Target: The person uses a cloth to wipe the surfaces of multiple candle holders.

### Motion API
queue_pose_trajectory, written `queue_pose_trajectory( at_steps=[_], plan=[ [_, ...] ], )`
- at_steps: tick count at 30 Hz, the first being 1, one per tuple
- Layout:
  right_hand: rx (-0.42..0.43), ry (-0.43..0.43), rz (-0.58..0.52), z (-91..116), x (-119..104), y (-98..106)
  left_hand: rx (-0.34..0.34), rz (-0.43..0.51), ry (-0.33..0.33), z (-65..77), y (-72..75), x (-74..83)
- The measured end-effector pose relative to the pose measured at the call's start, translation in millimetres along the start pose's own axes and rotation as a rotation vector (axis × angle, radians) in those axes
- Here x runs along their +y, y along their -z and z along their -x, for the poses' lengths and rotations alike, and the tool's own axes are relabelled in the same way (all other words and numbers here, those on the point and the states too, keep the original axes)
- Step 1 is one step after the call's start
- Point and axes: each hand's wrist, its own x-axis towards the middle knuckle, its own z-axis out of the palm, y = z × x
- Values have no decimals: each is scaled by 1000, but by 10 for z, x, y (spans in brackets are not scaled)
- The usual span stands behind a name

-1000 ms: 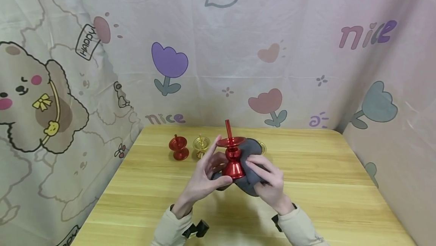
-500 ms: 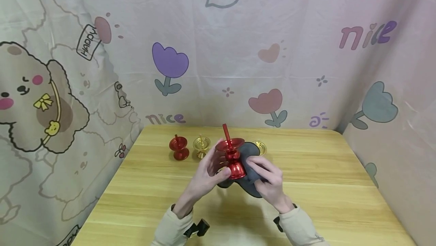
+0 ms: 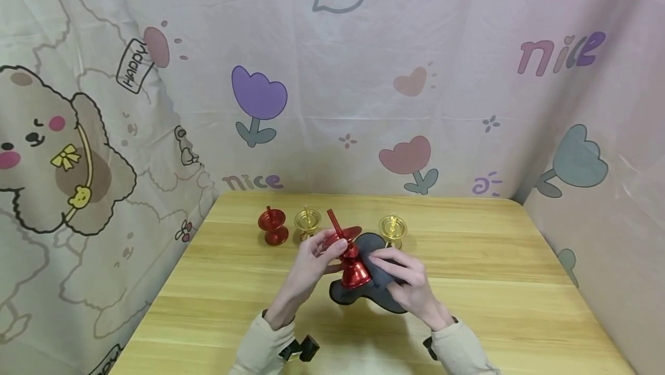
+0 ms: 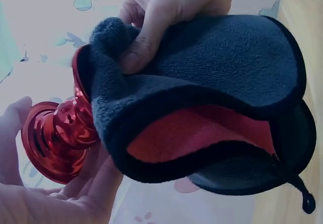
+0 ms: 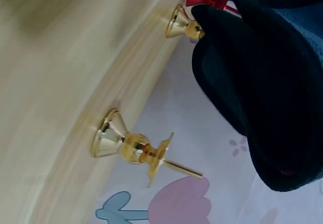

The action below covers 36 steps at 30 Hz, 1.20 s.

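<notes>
My left hand [image 3: 309,265] grips a shiny red candlestick [image 3: 355,274] below its dish, with the thumb on the near side. The candlestick leans left, its spike pointing up and its flared base toward the right hand. My right hand [image 3: 413,282] pinches a dark grey cloth [image 3: 387,300] against the base. In the left wrist view, the bunched cloth [image 4: 227,62] covers the base's end and hangs in folds, showing a red inner side, black edging and a small loop. The right thumb presses on it there. The right wrist view shows the cloth [image 5: 272,82] but hides the right hand.
Toward the back of the wooden table [image 3: 467,259] stand a smaller red candlestick [image 3: 273,226], a gold candlestick [image 3: 307,220] at its right, and another gold candlestick [image 3: 393,228] just beyond the right hand. A printed curtain [image 3: 332,75] hangs behind and at both sides.
The red candlestick has tilted further left and come lower, and my left thumb has shifted from its base up toward the dish. The cloth has dropped with it, uncovering the right gold candlestick.
</notes>
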Motion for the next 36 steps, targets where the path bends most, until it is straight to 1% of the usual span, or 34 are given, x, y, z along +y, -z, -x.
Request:
queue_pose_trajectory(
  at_steps=[3,5,7,9,12,16,18,19,21,24,27,29,31,33,35,36],
  plan=[
    [6,-60,-68,86,17,43,-17,34,6,-39,19,-25],
    [15,-113,-103,154,25,91,-2,50,6,-83,39,-46],
    [31,-172,-117,226,28,147,31,47,8,-143,80,-83],
    [48,-238,-118,289,23,202,78,16,16,-220,122,-132],
    [57,-365,-89,341,-5,269,136,-73,29,-371,180,-242],
    [55,-555,-78,361,-58,328,154,-173,30,-616,232,-433],
    [52,-621,-81,359,-77,346,157,-202,35,-741,244,-530],
    [51,-641,-78,359,-83,352,161,-222,35,-804,248,-582],
    [50,-660,-74,354,-89,360,171,-264,33,-927,249,-678],
    [49,-668,-71,348,-90,363,186,-311,24,-1096,245,-824],
    [52,-667,-76,345,-88,362,194,-333,9,-1221,239,-958],
    [52,-665,-78,345,-91,359,194,-331,-11,-1275,236,-1035],
    [52,-663,-79,346,-94,355,201,-335,-19,-1298,226,-1089],
    [53,-658,-82,348,-97,350,206,-358,-43,-1313,215,-1133],
    [58,-650,-82,349,-99,344,213,-368,-49,-1332,203,-1177],
    [60,-640,-81,349,-98,342,217,-365,-38,-1343,194,-1193]
  ],
)
